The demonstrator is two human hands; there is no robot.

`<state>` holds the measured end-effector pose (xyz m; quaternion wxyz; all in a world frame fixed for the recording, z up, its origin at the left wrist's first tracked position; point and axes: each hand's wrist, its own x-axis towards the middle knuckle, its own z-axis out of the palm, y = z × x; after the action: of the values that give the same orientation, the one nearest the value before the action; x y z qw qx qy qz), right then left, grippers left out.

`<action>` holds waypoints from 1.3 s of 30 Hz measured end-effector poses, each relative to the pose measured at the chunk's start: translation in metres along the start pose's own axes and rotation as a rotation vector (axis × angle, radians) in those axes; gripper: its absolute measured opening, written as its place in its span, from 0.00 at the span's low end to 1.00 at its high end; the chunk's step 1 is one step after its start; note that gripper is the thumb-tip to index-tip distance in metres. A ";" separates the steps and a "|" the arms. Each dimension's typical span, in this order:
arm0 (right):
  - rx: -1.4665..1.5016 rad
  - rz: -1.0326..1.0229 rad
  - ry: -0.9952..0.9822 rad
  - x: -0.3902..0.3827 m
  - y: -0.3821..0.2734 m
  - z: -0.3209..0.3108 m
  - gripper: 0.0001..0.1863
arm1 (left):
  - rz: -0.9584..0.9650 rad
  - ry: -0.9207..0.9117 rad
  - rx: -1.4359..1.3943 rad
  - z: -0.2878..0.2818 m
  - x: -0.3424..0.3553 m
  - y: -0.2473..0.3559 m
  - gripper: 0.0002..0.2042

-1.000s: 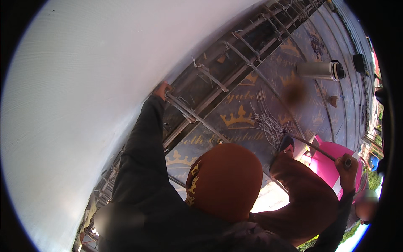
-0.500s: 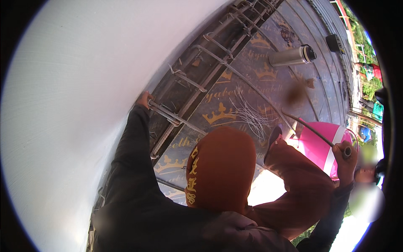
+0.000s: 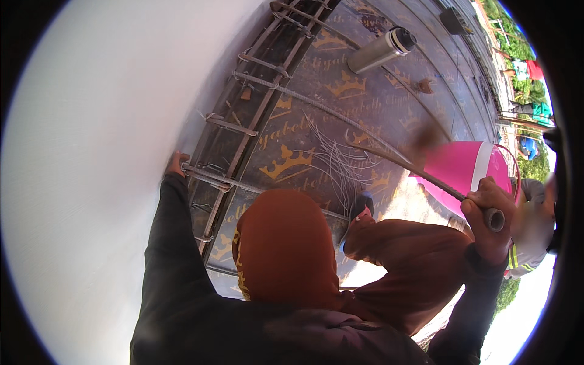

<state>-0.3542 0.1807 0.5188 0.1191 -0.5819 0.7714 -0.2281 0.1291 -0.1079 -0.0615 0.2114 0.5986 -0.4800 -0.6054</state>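
Observation:
At the white wall, my left hand (image 3: 177, 163) is closed at the end of a rebar (image 3: 210, 177) that crosses a long cage of steel bars and ties. Some of its fingers are hidden against the wall. My right hand (image 3: 490, 210) grips a ribbed steel bar (image 3: 420, 173) at the right. The bar's round, hollow end shows below that fist, while its thin far end slants up and left over the boards. A bundle of loose tie wires (image 3: 342, 161) lies on the dark printed panel (image 3: 292, 125) between my hands.
A steel flask (image 3: 380, 52) lies farther off on the panel, with a dark box-like object (image 3: 455, 21) beyond it. A pink jug (image 3: 468, 167) with a white band stands beside my right hand. My bent knee (image 3: 420, 249) is below. Other people (image 3: 529, 112) appear at the far right.
The view has shifted, so the cage and flask appear farther left. My right hand has come up and inward with the bar. My left hand stays at the rebar end.

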 end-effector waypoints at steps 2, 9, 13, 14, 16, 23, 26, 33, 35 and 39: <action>0.015 0.029 0.002 -0.002 0.017 0.008 0.07 | -0.002 -0.014 -0.146 -0.015 0.010 -0.012 0.26; -0.019 0.290 0.128 -0.025 0.025 -0.016 0.07 | 0.006 -0.062 -0.182 0.016 0.009 -0.007 0.26; -0.101 0.332 0.171 -0.029 0.014 -0.038 0.08 | -0.144 -0.065 -0.240 0.015 0.026 -0.024 0.28; -0.093 0.323 0.175 -0.033 0.013 -0.050 0.07 | -0.115 -0.074 -0.208 0.022 0.028 -0.030 0.28; -0.086 0.277 0.214 -0.030 0.006 -0.060 0.06 | -0.032 -0.053 -0.119 0.008 0.043 -0.041 0.28; -0.118 0.258 0.185 -0.030 -0.022 -0.056 0.04 | -0.221 -0.078 -0.225 0.037 0.012 -0.018 0.29; -0.126 0.191 0.141 -0.026 -0.021 -0.050 0.03 | -0.059 -0.031 -0.151 0.015 0.022 -0.017 0.29; -0.096 0.237 0.215 -0.041 -0.001 -0.062 0.06 | 0.097 -0.008 -0.139 -0.014 0.059 -0.036 0.30; -0.135 0.326 0.190 -0.047 0.004 -0.058 0.07 | -0.019 -0.083 -0.225 0.004 0.040 -0.039 0.30; -0.201 0.323 0.187 -0.055 0.012 -0.057 0.08 | -0.017 -0.090 -0.184 -0.017 0.042 -0.021 0.30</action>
<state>-0.3735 0.2473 0.5579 0.0233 -0.4362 0.8811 -0.1811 0.1432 -0.1391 -0.0980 0.2385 0.5528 -0.4263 -0.6751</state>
